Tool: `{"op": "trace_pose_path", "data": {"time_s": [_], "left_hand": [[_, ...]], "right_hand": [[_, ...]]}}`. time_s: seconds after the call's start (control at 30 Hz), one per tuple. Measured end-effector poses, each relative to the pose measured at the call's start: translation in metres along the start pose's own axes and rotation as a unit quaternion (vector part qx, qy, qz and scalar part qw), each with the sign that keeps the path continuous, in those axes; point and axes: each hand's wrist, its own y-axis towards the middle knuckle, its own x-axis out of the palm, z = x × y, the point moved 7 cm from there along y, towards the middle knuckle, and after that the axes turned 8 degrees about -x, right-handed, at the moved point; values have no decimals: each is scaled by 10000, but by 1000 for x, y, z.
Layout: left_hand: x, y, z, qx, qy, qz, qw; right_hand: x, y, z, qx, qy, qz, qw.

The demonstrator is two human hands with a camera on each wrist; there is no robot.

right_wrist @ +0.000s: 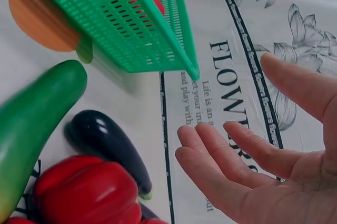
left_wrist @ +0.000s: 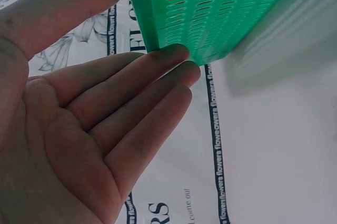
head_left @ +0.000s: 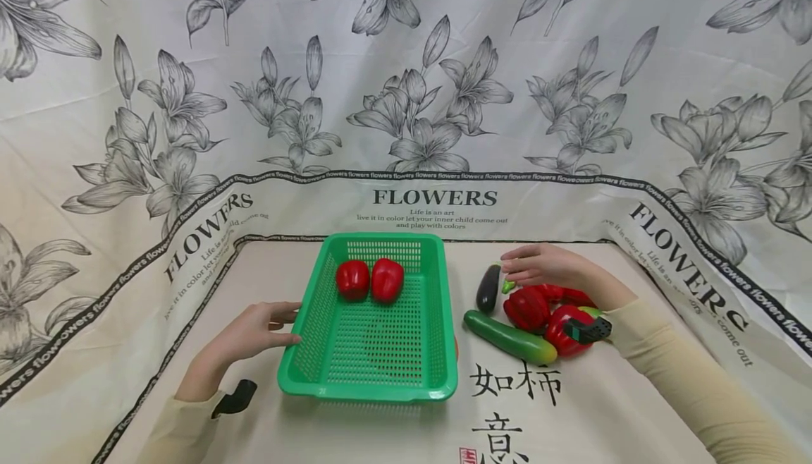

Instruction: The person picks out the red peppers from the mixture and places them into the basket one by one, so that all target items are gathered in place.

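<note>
My left hand (head_left: 256, 333) is at the left side of a green plastic basket (head_left: 293, 372). In the left wrist view its extended fingers (left_wrist: 137, 97) touch the perforated wall below the rim, with the thumb by the rim. Inside the basket, at the back left, lie two red bell peppers (head_left: 352, 281). My right hand (head_left: 539, 265) hovers above a vegetable group with fingers spread and nothing held. Below or beside it are a dark eggplant (head_left: 487, 289), a green cucumber (head_left: 510, 338) with a yellowish end, and several red bell peppers (right_wrist: 87, 190), partly hidden by the right arm.
The pale tabletop cloth (head_left: 374, 443) has black Chinese characters (head_left: 517, 383) in front of the cucumber. A printed orange shape (right_wrist: 37, 13) lies partly under the basket. Behind and at both sides hangs a flower-patterned curtain (head_left: 285, 62).
</note>
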Motion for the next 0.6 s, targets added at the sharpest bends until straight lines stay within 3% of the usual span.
{"op": "trace_pose_path", "data": {"time_s": [0.37, 0.6], "left_hand": [[0, -1, 0, 38, 18, 5, 10000], [0, -1, 1, 42, 11, 10, 10000]], "right_hand": [[-20, -29, 21, -123, -80, 114, 9998], [-29, -49, 40, 156, 99, 379, 9991]]}}
